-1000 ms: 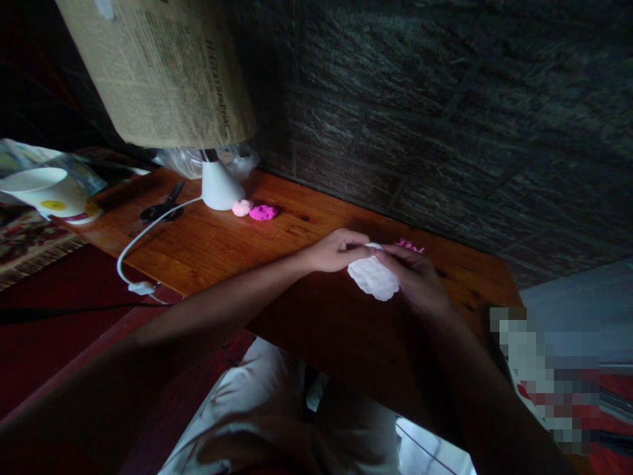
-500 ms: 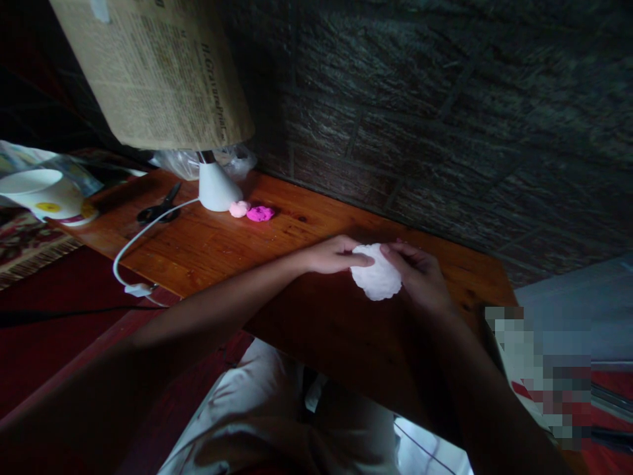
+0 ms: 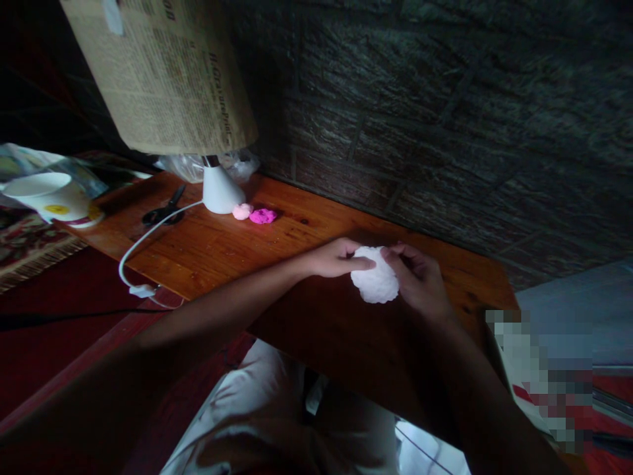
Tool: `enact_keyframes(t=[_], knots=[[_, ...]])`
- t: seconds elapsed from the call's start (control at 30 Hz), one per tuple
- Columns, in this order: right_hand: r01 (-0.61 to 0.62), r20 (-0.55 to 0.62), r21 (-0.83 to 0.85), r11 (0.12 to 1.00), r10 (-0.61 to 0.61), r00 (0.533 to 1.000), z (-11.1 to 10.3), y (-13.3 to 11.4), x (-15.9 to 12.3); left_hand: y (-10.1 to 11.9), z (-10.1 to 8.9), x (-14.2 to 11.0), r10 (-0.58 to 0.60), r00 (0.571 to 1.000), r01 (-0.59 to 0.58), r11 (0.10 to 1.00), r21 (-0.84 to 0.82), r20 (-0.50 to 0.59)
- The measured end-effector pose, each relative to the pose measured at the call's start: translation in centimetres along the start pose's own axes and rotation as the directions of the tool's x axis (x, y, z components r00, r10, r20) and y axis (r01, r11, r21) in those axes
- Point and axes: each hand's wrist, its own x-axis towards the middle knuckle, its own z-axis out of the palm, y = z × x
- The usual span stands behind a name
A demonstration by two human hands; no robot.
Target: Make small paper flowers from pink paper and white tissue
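Observation:
Between my hands is a thin, flattened disc of white clay [image 3: 376, 285] with a wavy edge, held above the wooden table [image 3: 208, 254]. My left hand [image 3: 333, 258] pinches its left edge, the thumb lying on the face and the other fingers hidden behind. At the upper right edge, my right hand [image 3: 421, 276] grips it between thumb and fingers. Farther back on the table lie a pale pink clay lump [image 3: 242, 212] and a bright magenta clay lump [image 3: 263, 216], touching each other.
A lamp with a white base [image 3: 221, 190] and newsprint shade [image 3: 173, 79] stands behind the lumps. Its white cable [image 3: 129, 256] hangs over the table edge. Black scissors [image 3: 165, 212] and a paper cup [image 3: 54, 201] are at left. A dark stone wall [image 3: 395, 132] borders the back.
The right fingers have shifted slightly on the rim, and the white clay disc is turned a little between my hands. The whole view has moved slightly.

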Motion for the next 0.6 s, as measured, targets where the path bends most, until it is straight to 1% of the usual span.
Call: enact_keyframes(t=[0.1,0.17,0.23,0.33,0.43,0.6], knots=[[-0.003,-0.095,0.021,1.0,0.005,0.995,0.21,0.37,0.02,0.08,0.1,0.15,-0.058,0.997,0.056,0.997,-0.049,-0.045],[-0.012,-0.147,0.044,0.999,0.018,0.989,0.29,0.68,0.13,0.12,0.07,0.22,-0.079,0.994,0.074,0.994,-0.077,-0.072],[-0.022,-0.15,0.066,0.998,0.032,0.988,0.29,0.88,0.29,0.1,-0.03,0.23,-0.098,0.992,0.092,0.993,-0.074,-0.078],[-0.015,-0.074,0.051,0.999,0.019,0.997,0.06,0.75,0.49,0.02,-0.27,0.2,-0.126,0.99,0.122,0.991,-0.055,-0.071],[0.006,0.028,-0.037,0.999,-0.005,1.0,-0.29,0.31,0.44,0.04,-0.52,0.14,-0.144,0.987,0.14,0.988,-0.065,-0.065],[0.003,0.18,-0.136,0.991,0.022,0.983,-0.35,0.23,0.08,0.33,-0.57,0.0,-0.169,0.984,0.163,0.981,-0.101,-0.053]])
